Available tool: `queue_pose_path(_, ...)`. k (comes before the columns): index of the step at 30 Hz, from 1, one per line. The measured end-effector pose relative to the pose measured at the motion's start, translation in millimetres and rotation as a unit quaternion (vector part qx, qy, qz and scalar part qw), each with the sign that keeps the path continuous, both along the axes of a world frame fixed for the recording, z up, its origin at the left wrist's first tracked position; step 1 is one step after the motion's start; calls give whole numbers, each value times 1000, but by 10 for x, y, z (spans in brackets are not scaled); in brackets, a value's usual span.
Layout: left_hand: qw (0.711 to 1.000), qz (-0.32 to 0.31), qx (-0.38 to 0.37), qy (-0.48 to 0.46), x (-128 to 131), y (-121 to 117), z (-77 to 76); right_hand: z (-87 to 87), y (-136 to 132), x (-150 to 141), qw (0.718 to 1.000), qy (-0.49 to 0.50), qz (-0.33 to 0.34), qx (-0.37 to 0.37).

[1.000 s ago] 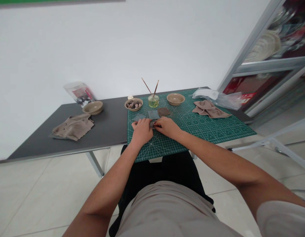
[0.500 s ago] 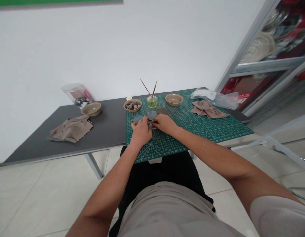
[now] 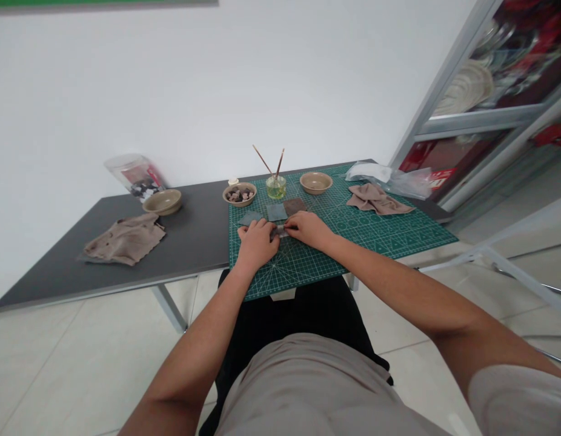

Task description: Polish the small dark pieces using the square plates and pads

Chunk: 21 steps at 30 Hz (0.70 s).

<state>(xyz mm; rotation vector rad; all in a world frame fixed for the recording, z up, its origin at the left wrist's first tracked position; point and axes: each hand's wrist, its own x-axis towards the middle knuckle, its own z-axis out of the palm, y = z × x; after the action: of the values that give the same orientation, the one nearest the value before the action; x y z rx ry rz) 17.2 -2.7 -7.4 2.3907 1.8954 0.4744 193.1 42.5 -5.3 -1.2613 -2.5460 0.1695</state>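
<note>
A small greyish piece of fabric (image 3: 281,230) lies between my hands, low over the green cutting mat (image 3: 344,236). My left hand (image 3: 257,243) pinches its left end with bent fingers. At its right end, my right hand (image 3: 305,229) grips with thumb and forefinger; the fingertips partly cover the piece. Just beyond my hands lie a blue-grey fabric square (image 3: 276,212), a brown square (image 3: 295,206) and another blue-grey piece (image 3: 250,217), close to my left fingers.
Behind stand a bowl of small pieces (image 3: 239,195), a glass jar (image 3: 275,188) with two brushes and a second bowl (image 3: 315,183). Crumpled brown cloth (image 3: 378,200) and a plastic bag (image 3: 389,177) lie right. Left are another cloth (image 3: 126,239), a bowl (image 3: 163,203) and a clear container (image 3: 136,175).
Both hands stay close together at the fabric piece, their fingers shifting slightly. More of the piece shows between the fingertips now. The whole view has drifted a little.
</note>
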Motion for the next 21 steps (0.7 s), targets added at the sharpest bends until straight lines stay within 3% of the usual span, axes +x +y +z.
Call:
queue_pose_path(11, 1000, 2, 8, 6, 3, -3, 12, -48, 91, -209, 1000, -9, -5, 11)
queue_pose_path(17, 1000, 3, 0, -2, -2, 11, -9, -74, 7, -99, 1000, 12, 25, 14)
queue_pose_path(21, 1000, -3, 8, -7, -14, 25, -29, -43, 30, 9, 1000, 21, -6, -4)
